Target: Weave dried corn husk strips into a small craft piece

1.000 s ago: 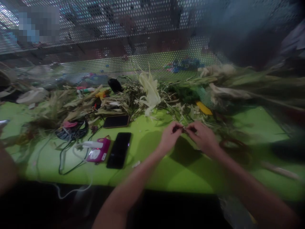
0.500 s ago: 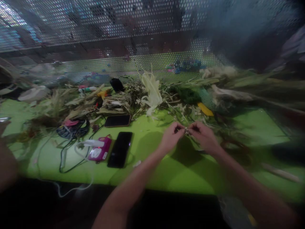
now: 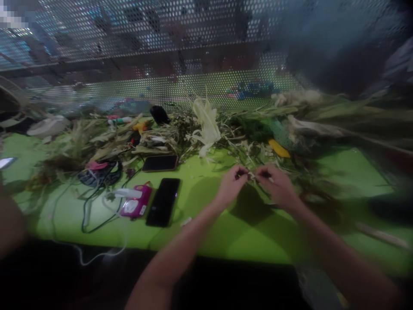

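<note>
Over the green tabletop [image 3: 206,232], my left hand [image 3: 235,184] is closed in a pinch, thumb against the fingers. My right hand [image 3: 274,184] pinches too, close beside it. Between the fingertips shows a small pale dry plant piece [image 3: 252,175], too blurred to name more exactly. Just beyond both hands lie dry stems and leaves [image 3: 254,150]. A pale corn husk [image 3: 206,122] with spread tips stands in the plant heap. To its right rests a yellow-handled tool [image 3: 278,148], its other end hidden among the stalks.
Left of my hands lie a black phone [image 3: 163,202], a second phone [image 3: 160,162] and a magenta power adapter [image 3: 137,201] with cables. A perforated metal screen [image 3: 155,56] rises behind the plant heap. Another person's arm [image 3: 11,224] enters at the left edge. A light stick [image 3: 382,234] lies right.
My fingertips have drawn slightly apart, with the pale piece still between them. The other person's arm at the left has shifted a little. Elsewhere the table looks the same.
</note>
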`<act>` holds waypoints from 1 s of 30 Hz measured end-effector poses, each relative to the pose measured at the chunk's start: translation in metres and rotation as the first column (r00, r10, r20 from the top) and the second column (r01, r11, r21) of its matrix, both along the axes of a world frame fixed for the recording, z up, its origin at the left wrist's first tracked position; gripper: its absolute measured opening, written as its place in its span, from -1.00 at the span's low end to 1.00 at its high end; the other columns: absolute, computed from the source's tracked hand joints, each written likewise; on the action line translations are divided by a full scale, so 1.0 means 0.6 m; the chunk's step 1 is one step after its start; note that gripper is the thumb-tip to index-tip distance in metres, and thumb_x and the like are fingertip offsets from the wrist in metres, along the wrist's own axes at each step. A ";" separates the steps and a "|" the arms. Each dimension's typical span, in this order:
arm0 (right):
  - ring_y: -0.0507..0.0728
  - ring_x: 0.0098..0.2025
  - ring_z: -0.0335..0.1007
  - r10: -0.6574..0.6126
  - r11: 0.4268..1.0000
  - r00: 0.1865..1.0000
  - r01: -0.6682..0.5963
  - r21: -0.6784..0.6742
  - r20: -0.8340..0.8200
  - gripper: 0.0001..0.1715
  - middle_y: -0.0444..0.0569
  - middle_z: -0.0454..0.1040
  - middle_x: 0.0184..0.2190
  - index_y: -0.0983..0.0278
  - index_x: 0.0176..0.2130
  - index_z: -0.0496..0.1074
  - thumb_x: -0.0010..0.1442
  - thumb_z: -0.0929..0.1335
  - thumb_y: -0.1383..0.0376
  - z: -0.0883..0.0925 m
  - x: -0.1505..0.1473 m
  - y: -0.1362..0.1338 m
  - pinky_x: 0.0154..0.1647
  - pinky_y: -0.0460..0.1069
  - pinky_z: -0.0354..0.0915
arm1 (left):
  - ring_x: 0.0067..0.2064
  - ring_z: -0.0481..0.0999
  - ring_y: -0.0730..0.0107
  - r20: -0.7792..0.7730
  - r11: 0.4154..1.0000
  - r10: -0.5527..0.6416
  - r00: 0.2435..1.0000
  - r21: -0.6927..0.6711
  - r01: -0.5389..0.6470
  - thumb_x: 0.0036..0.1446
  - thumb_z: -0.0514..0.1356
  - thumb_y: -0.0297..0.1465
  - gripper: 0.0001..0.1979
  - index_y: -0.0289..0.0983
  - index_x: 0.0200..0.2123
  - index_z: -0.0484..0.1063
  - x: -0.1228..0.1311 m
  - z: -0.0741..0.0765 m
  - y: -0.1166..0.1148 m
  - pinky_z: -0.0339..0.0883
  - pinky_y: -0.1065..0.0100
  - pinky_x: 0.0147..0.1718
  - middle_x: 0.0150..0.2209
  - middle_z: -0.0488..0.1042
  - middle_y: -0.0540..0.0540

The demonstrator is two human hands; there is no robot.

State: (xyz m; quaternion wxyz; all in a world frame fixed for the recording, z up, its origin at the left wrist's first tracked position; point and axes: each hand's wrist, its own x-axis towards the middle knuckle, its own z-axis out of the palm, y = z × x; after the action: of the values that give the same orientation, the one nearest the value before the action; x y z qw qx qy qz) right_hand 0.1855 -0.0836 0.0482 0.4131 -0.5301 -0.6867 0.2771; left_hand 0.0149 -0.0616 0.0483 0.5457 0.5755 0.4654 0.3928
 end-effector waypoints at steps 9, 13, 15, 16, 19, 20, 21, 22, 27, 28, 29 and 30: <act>0.18 -0.18 0.36 -0.066 0.977 0.996 0.053 0.207 0.059 -0.93 0.01 0.42 -0.23 0.19 -0.32 0.44 0.22 0.35 0.27 0.002 0.004 0.003 -0.25 0.06 0.35 | -0.26 0.37 0.45 0.116 0.996 -0.076 0.990 0.053 0.070 0.07 0.21 -0.45 -0.88 -0.29 -0.29 0.34 0.006 -0.009 -0.001 0.23 0.38 -0.23 -0.30 0.41 -0.03; 0.20 -0.07 0.35 -0.024 0.973 0.995 0.001 0.231 0.095 -0.95 0.03 0.37 -0.15 0.18 -0.30 0.46 0.23 0.36 0.27 0.001 -0.004 -0.006 -0.17 0.10 0.36 | -0.29 0.34 0.45 0.036 0.996 -0.029 0.999 0.090 0.026 0.01 0.20 -0.54 -0.90 -0.29 -0.37 0.32 0.008 -0.015 -0.002 0.20 0.40 -0.26 -0.36 0.39 -0.01; 0.20 -0.04 0.33 0.028 0.969 0.991 -0.059 0.240 0.130 -0.95 0.03 0.36 -0.13 0.17 -0.28 0.46 0.24 0.36 0.27 0.001 -0.009 -0.011 -0.10 0.11 0.36 | -0.29 0.33 0.44 0.022 0.995 0.023 0.999 0.094 -0.025 0.01 0.18 -0.55 -0.90 -0.29 -0.38 0.32 0.008 -0.019 -0.001 0.20 0.39 -0.26 -0.38 0.39 0.00; 0.20 -0.03 0.33 0.045 0.966 0.988 -0.080 0.247 0.147 -0.95 0.02 0.36 -0.13 0.17 -0.27 0.46 0.25 0.36 0.27 0.000 -0.010 -0.013 -0.07 0.12 0.35 | -0.28 0.34 0.43 0.047 0.996 0.031 0.998 0.083 -0.035 0.03 0.18 -0.53 -0.92 -0.28 -0.37 0.32 0.008 -0.020 0.000 0.20 0.39 -0.24 -0.37 0.39 0.00; 0.21 -0.01 0.32 0.017 0.960 0.986 -0.063 0.273 0.168 -0.94 0.03 0.36 -0.13 0.16 -0.26 0.48 0.25 0.36 0.27 -0.001 -0.009 -0.013 -0.03 0.14 0.35 | -0.28 0.34 0.46 0.201 1.000 -0.012 0.979 0.001 0.012 0.08 0.18 -0.46 -0.93 -0.28 -0.33 0.34 0.004 -0.018 0.001 0.21 0.40 -0.24 -0.36 0.39 0.01; 0.22 -0.01 0.32 -0.007 0.960 0.986 -0.041 0.278 0.169 -0.94 0.03 0.35 -0.13 0.16 -0.26 0.48 0.25 0.37 0.26 -0.002 -0.008 -0.012 -0.05 0.14 0.35 | -0.31 0.33 0.48 0.249 0.998 -0.032 0.968 -0.036 0.043 0.09 0.18 -0.43 -0.93 -0.28 -0.31 0.35 0.003 -0.015 0.001 0.21 0.41 -0.26 -0.36 0.39 0.01; 0.22 -0.02 0.32 -0.028 0.959 0.985 -0.021 0.283 0.170 -0.93 0.04 0.35 -0.13 0.15 -0.26 0.49 0.24 0.37 0.26 -0.003 -0.006 -0.011 -0.07 0.14 0.36 | -0.33 0.32 0.49 0.286 0.995 -0.047 0.957 -0.072 0.070 0.10 0.19 -0.41 -0.92 -0.28 -0.30 0.37 0.002 -0.012 0.000 0.20 0.42 -0.29 -0.36 0.38 0.01; 0.22 -0.02 0.33 -0.044 0.957 0.984 -0.008 0.289 0.172 -0.93 0.04 0.35 -0.12 0.15 -0.25 0.50 0.24 0.37 0.26 -0.003 -0.005 -0.010 -0.08 0.14 0.37 | -0.34 0.32 0.50 0.315 0.990 -0.054 0.947 -0.105 0.092 0.10 0.19 -0.39 -0.90 -0.28 -0.30 0.38 0.001 -0.009 0.000 0.19 0.42 -0.31 -0.36 0.38 0.01; 0.22 -0.01 0.34 0.014 0.953 0.983 -0.068 0.297 0.180 -0.91 0.04 0.39 -0.10 0.14 -0.24 0.53 0.22 0.39 0.24 0.007 -0.002 -0.013 -0.07 0.13 0.35 | -0.28 0.38 0.51 0.453 0.980 -0.008 0.892 -0.173 0.097 0.00 0.30 -0.41 -0.82 -0.29 -0.32 0.36 0.000 -0.008 0.001 0.24 0.42 -0.21 -0.33 0.40 0.00; 0.22 -0.02 0.35 0.015 0.958 0.988 -0.057 0.279 0.153 -0.91 0.04 0.40 -0.10 0.14 -0.25 0.53 0.21 0.40 0.23 0.010 -0.002 -0.015 -0.08 0.12 0.35 | -0.27 0.39 0.50 0.460 0.983 0.002 0.888 -0.165 0.083 -0.01 0.30 -0.42 -0.81 -0.30 -0.32 0.37 0.000 -0.011 0.003 0.25 0.41 -0.19 -0.33 0.41 0.00; 0.21 -0.04 0.36 -0.003 0.966 0.994 -0.025 0.259 0.109 -0.90 0.03 0.41 -0.11 0.15 -0.26 0.53 0.19 0.41 0.21 0.014 0.000 -0.016 -0.11 0.10 0.35 | -0.26 0.39 0.50 0.454 0.986 0.008 0.891 -0.154 0.070 -0.01 0.31 -0.42 -0.81 -0.30 -0.31 0.38 -0.001 -0.014 0.004 0.25 0.41 -0.18 -0.32 0.43 -0.01; 0.20 -0.08 0.37 -0.035 0.973 0.998 0.021 0.229 0.057 -0.89 0.02 0.42 -0.13 0.16 -0.27 0.52 0.18 0.42 0.19 0.016 0.002 -0.016 -0.15 0.08 0.35 | -0.25 0.40 0.49 0.435 0.988 0.008 0.900 -0.143 0.061 -0.01 0.31 -0.42 -0.81 -0.30 -0.30 0.39 -0.002 -0.016 0.005 0.26 0.40 -0.17 -0.31 0.44 -0.02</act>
State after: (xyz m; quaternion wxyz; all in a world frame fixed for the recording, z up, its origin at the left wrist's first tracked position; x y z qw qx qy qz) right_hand 0.1864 -0.0930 0.0580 0.4543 -0.4967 -0.7186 0.1744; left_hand 0.0137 -0.0583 0.0385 0.6835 0.4362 0.3532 0.4667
